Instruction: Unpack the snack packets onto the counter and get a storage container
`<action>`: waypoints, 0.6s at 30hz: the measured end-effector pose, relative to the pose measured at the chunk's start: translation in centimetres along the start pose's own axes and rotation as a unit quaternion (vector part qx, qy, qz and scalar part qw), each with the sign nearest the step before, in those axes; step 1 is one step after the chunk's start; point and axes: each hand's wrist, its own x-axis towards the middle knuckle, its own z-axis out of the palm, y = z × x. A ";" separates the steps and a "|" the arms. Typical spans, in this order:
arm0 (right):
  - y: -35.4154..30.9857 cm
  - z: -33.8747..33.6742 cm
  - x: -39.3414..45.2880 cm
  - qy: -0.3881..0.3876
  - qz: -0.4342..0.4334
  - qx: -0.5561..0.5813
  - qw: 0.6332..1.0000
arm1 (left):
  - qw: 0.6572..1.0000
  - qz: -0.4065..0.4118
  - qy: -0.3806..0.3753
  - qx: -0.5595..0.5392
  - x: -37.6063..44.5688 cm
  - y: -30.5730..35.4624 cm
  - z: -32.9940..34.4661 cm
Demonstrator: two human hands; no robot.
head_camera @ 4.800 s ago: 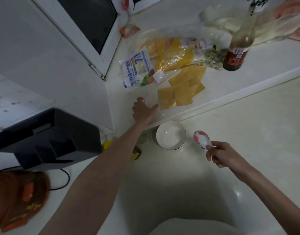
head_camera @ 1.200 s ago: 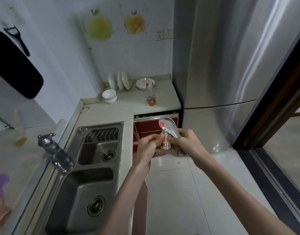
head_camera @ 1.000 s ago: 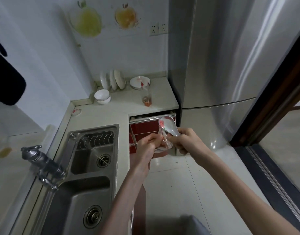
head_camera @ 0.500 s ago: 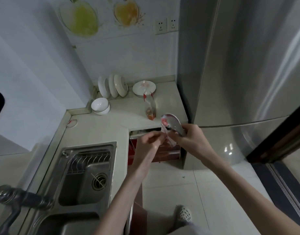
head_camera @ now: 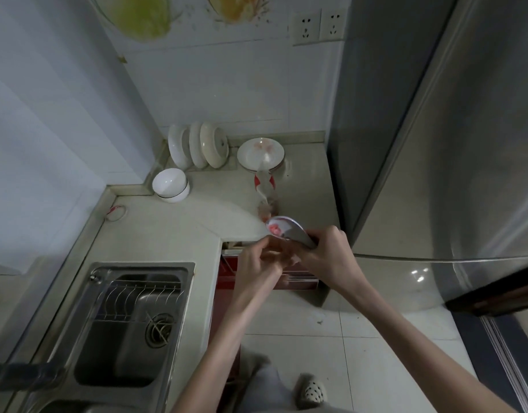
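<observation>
My right hand [head_camera: 328, 257] grips a white ceramic spoon [head_camera: 283, 229] with a red pattern, its bowl pointing up and left. My left hand [head_camera: 256, 260] meets it fingertip to fingertip, both pinching a small clear wrapper [head_camera: 282, 257] that is mostly hidden and blurred. Both hands hover over the corner of the pale counter [head_camera: 182, 231], above a partly open red drawer [head_camera: 227, 269]. No snack packets are in view.
On the counter stand stacked white bowls [head_camera: 170, 184], plates on edge in a rack [head_camera: 197, 149], a flat plate [head_camera: 260, 152] and a clear bag with red contents [head_camera: 265, 192]. A steel sink [head_camera: 131, 320] lies at left, a steel fridge [head_camera: 435, 144] at right.
I have turned away from the snack packets and walked towards the dish corner. The counter corner is now closer. Both hands stay together on the spoon and wrapper.
</observation>
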 end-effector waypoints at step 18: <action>-0.9 6.1 18.1 -0.010 0.023 -0.032 0.999 | 0.998 0.011 -0.055 0.000 19.2 0.4 -7.3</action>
